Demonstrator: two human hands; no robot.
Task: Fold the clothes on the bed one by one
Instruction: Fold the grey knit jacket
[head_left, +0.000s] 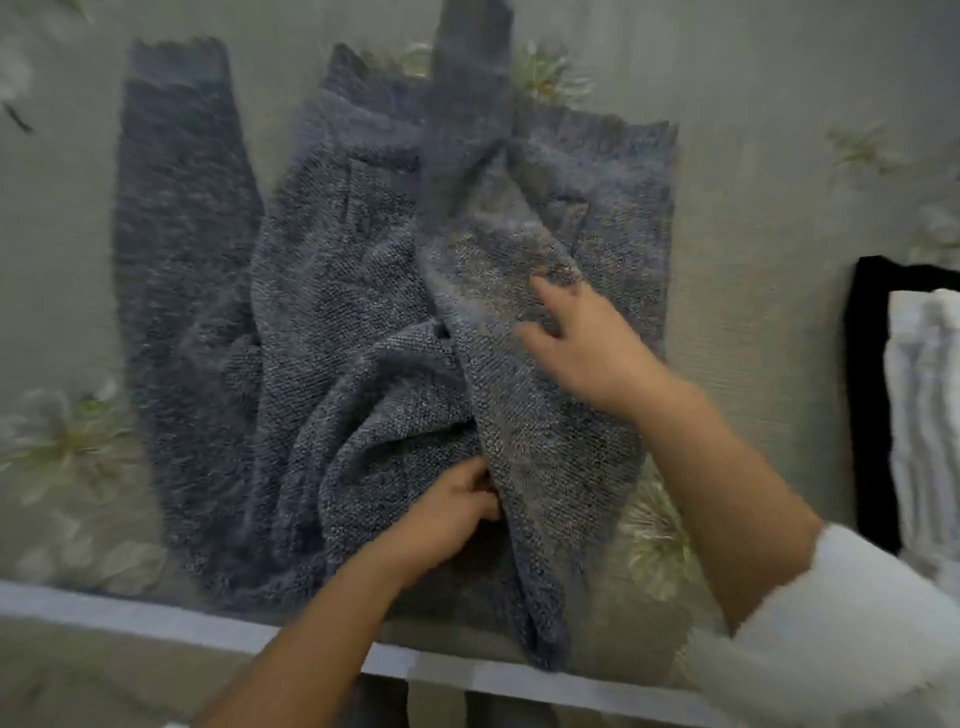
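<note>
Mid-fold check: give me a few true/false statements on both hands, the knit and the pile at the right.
1. The left hand grips a fold of the grey-blue knit garment. True.
2. The right hand is balled into a fist. False: its fingers are straight and spread over the garment.
3. The garment is already folded into a neat square. False: it lies spread and rumpled, with one sleeve out to the left.
4. A white cloth lies on a black cloth at the right edge. True.
</note>
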